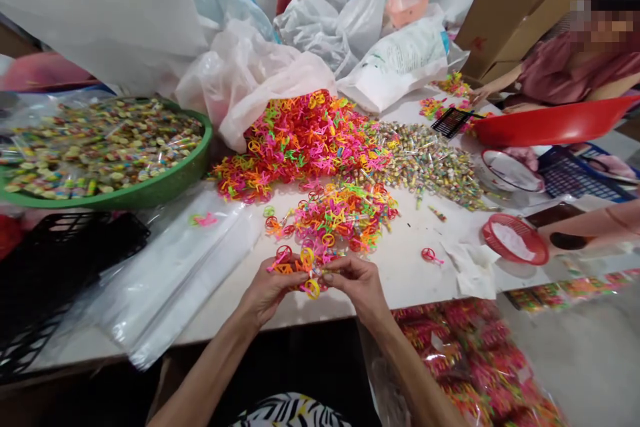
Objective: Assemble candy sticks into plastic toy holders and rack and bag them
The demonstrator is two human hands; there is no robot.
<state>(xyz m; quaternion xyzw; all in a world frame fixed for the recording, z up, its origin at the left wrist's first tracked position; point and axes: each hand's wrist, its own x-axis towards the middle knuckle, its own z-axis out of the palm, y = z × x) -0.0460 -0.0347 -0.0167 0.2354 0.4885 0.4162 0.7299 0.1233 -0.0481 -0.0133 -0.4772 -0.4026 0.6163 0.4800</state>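
Our left grip (269, 291) and right grip (356, 283) meet at the lower centre of the frame, both with fingers curled and pinched inward, holding a small neon plastic ring toy (311, 288) with a yellow ring. The tangle hides how much of it each grip has. Its long axis seems to run across between them, and we cannot tell that either hand is nearer. Just above lies a smaller heap of pink and orange pieces (335, 223) on the white counter (405, 280), with a larger heap (300, 140) behind it and small wrapped items (430, 163) to its right.
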